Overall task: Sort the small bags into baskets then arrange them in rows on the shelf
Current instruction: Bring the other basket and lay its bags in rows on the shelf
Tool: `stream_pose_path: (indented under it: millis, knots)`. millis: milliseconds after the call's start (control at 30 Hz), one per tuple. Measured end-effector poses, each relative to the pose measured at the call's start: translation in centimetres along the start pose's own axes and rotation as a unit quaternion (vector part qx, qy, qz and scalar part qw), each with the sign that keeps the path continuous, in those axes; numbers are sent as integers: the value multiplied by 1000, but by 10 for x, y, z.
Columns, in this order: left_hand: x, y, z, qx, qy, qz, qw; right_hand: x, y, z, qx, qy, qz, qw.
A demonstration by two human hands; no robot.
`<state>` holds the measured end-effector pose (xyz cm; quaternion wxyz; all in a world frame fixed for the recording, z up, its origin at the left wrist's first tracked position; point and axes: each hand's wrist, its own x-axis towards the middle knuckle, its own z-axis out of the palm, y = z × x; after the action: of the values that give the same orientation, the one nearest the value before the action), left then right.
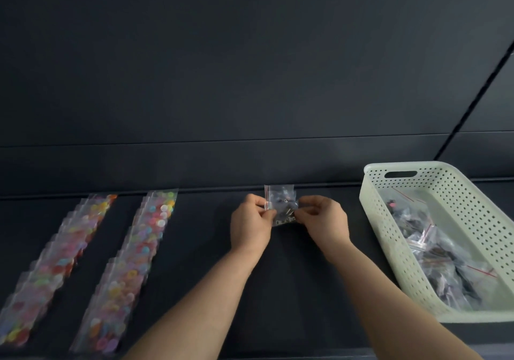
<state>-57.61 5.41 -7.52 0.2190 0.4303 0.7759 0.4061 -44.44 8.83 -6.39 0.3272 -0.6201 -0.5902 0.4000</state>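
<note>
Both hands meet over the middle of the dark shelf [194, 248]; the left hand [251, 225] and right hand [324, 220] each pinch a side of one small clear bag [283, 213] (dark bits inside), fingers curled tight on it; a second such bag [279, 191] shows just behind. Two rows of coloured-button bags [130, 262] lie to the left; a pale perforated basket [372, 201] with more dark-filled bags [434, 254] sits to the right.

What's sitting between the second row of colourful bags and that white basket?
The left hand and right hand pinch a small bag, another bag behind it; otherwise bare shelf, per head view.
</note>
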Motion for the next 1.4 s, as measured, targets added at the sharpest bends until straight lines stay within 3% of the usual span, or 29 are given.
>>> stream_pose_path:
  millis: [300, 533, 800, 1100, 1267, 1400]
  knots:
    - [21, -2, 11, 145, 6, 21, 989, 17, 2, 15, -52, 59, -24, 997]
    - [19, -4, 3, 82, 33, 24, 996, 11, -3, 6, -96, 64, -61, 991]
    - [-6, 30, 1, 12, -16, 99, 995, -16, -9, -53, -320, 156, -219, 909]
    - [-56, 103, 51, 13, -98, 187, 977, -42, 34, -158, -389, 209, -152, 884]
    - [-77, 135, 72, 110, -130, 262, 950, -46, 62, -199, -391, 197, -99, 894]
    - [-89, 153, 87, 230, -152, 337, 900, -48, 72, -204, -361, 190, -81, 910]
